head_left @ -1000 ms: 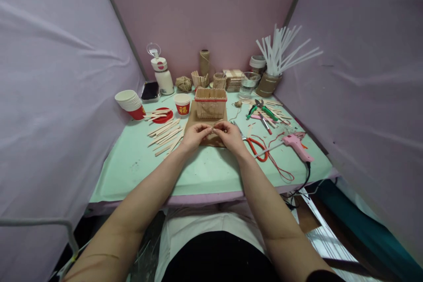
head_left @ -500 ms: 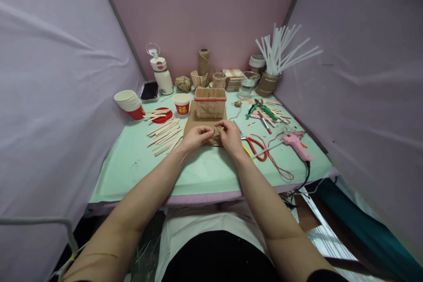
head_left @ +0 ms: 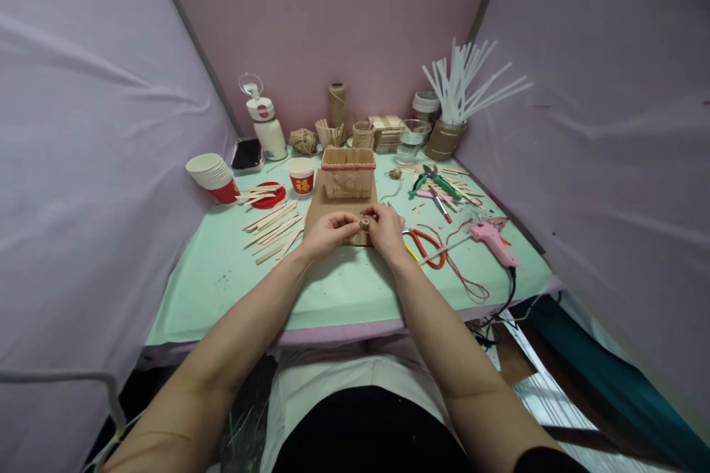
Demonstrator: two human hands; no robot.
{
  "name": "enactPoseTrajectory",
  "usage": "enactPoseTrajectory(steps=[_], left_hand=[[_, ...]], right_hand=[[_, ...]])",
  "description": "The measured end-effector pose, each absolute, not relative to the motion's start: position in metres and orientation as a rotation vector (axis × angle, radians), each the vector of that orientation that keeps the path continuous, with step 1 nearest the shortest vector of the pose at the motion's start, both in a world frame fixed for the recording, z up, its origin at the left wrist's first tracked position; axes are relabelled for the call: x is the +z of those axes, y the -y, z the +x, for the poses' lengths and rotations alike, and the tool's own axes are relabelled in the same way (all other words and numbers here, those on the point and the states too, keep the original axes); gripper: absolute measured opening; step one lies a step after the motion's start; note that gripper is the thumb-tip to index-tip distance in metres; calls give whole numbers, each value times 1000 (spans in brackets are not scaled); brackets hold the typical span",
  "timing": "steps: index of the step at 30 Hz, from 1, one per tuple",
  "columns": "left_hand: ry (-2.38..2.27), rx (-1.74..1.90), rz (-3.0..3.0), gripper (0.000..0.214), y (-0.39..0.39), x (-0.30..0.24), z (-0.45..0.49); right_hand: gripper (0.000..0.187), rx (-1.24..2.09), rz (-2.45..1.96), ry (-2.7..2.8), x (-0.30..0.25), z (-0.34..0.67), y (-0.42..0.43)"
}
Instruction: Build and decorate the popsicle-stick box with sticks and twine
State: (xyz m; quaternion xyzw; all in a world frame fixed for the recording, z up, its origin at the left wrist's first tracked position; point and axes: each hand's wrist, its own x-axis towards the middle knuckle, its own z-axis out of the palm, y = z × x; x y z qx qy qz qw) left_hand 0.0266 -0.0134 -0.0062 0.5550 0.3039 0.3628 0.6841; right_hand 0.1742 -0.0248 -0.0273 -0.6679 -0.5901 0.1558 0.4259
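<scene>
My left hand (head_left: 328, 231) and my right hand (head_left: 384, 230) meet over a brown cardboard sheet (head_left: 322, 208) on the mint-green table (head_left: 344, 284). Both hands pinch a small brownish piece of twine (head_left: 364, 222) held between their fingertips. Just behind them on the cardboard stands a box of wooden sticks with a red rim (head_left: 348, 172). Loose wooden sticks (head_left: 274, 224) lie to the left of my left hand. Red-handled scissors (head_left: 426, 245) lie right beside my right hand.
A pink glue gun (head_left: 492, 242) with its cord and a red string lie at the right. Green pliers (head_left: 438, 182), paper cups (head_left: 214, 174), a red lid (head_left: 271, 196), a bottle (head_left: 267, 126), twine ball (head_left: 302, 140) and a jar of white straws (head_left: 447, 134) line the back. Fabric walls enclose the table.
The hands have drawn slightly closer together and the small twine piece now shows between the fingertips. The view has shifted a little to the right and up.
</scene>
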Motion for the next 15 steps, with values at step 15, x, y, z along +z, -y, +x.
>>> enactPoseTrajectory(steps=[15], left_hand=[[-1013,1126,1313,26,2,-15,26]], right_hand=[[13,123,-1332,1611,-17,165,36]])
